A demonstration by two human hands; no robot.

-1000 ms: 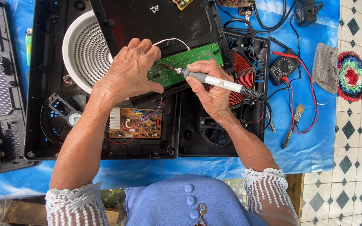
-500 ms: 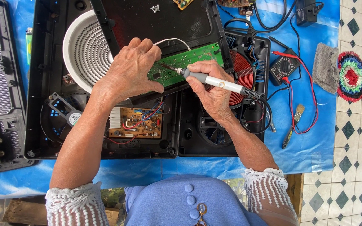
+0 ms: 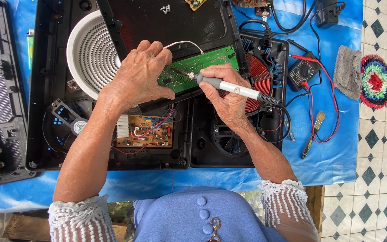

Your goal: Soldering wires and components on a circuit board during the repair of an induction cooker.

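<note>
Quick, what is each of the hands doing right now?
Left hand: fingers curled, pressing down on the green circuit board.
Right hand: closed around the grey soldering iron.
</note>
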